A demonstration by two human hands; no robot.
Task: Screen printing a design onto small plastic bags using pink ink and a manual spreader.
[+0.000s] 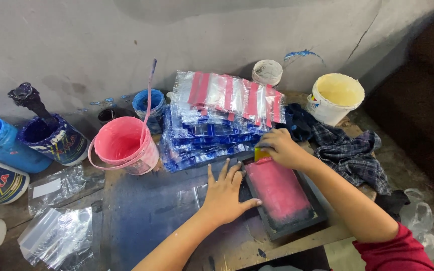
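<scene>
A black-framed printing screen (297, 224) coated in pink ink lies on the worktable. My left hand (225, 193) rests flat with fingers spread on the screen's left edge and the table beside it. My right hand (279, 146) grips a yellow squeegee (260, 153) at the far end of the screen. Just beyond the screen sits a pile of clear plastic bags printed in blue and pink (217, 118).
A pink ink bucket (122, 145) with a stir stick stands at left, with blue and dark ink tubs (51, 138) beyond it. A yellow-stained white bucket (335, 98) and a plaid cloth (350, 155) lie at right. Blank clear bags (59, 233) sit at front left.
</scene>
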